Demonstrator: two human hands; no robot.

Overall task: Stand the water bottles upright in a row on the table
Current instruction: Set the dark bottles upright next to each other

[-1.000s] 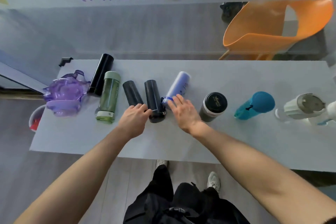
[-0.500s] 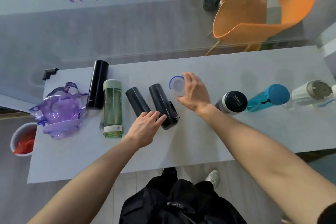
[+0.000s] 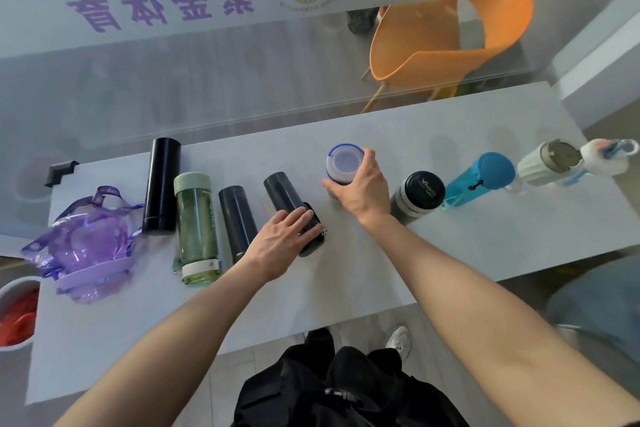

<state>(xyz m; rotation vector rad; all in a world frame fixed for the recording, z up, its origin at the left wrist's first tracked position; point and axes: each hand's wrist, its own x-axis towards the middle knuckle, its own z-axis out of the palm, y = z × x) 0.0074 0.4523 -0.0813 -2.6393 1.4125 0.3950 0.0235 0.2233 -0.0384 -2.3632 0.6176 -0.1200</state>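
Four bottles lie flat on the grey table (image 3: 485, 246), head view: black metal cylinder flask (image 3: 162, 184), green clear glass bottle (image 3: 197, 229), short dark grey flask (image 3: 237, 218), dark grey capped flask (image 3: 287, 196). Right hand (image 3: 360, 191) grips the upright lavender plastic bottle (image 3: 344, 163), near the standing black-lidded steel tumbler (image 3: 419, 194). Left hand (image 3: 282, 239) rests flat-fingered on the dark grey capped flask. Likely risks: lavender plastic bottle toppling on release; capped flask rolling from under the palm. Purple plastic bag (image 3: 86, 243) crowds the left end.

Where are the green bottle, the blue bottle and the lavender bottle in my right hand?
green bottle (image 3: 197, 229), head view, middle of its clear body.
blue bottle (image 3: 475, 184), head view, body just below the cap.
lavender bottle (image 3: 344, 163), head view, top of its lid.
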